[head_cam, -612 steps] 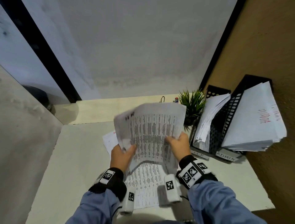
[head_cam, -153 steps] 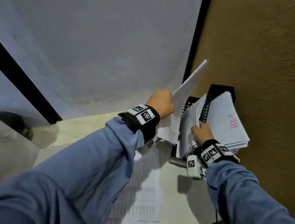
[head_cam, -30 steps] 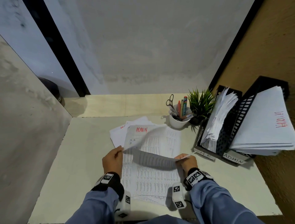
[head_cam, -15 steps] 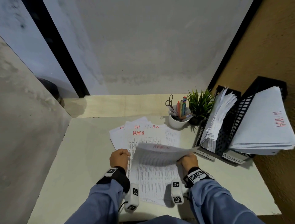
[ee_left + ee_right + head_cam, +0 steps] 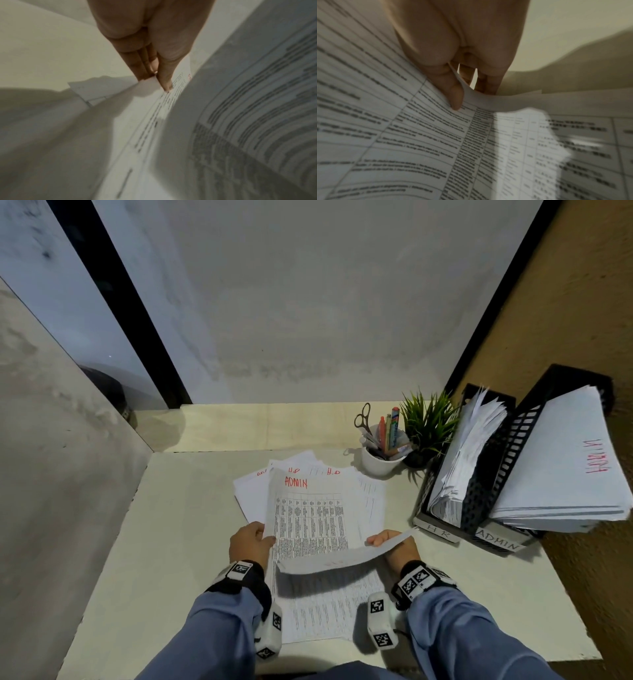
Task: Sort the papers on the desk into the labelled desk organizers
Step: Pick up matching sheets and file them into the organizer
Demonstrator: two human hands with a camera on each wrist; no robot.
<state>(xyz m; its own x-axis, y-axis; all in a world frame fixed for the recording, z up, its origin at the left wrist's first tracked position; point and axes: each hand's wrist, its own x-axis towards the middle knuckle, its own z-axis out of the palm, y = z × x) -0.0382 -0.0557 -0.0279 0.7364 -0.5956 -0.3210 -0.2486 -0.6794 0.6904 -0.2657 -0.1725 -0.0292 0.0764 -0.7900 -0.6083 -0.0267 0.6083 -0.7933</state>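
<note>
While my right hand (image 5: pixel 394 546) pinches a printed sheet (image 5: pixel 342 558) at its right edge, thumb on top & fingers under, the sheet bows up off the pile of papers (image 5: pixel 318 529) at desk centre. Right wrist view: thumb (image 5: pixel 453 94) pressed on the print, paper curling between thumb and fingers. Left hand (image 5: pixel 251 544) pinches the left edge of the top page of the pile, the one marked ADMIN in red; left wrist view shows thumb (image 5: pixel 165 75) on the page, fingers beneath.

Pile fanned out, a few sheets behind w/ HR in red at the top. Rest of pile runs down toward the desk's near edge, between my wrists.

Black organizers (image 5: pixel 489 491) stand at the desk's (image 5: pixel 178 542) right edge, two slots. Left slot labelled HR, stuffed w/ loose pages; right slot labelled ADMIN, holds a thick stack (image 5: pixel 561 474) leaning right, red writing on its face.

White cup (image 5: pixel 380 462) w/ scissors & pens sits near the far right corner, just beside a small green plant (image 5: pixel 426 422), which is just beside the organizers.
</note>
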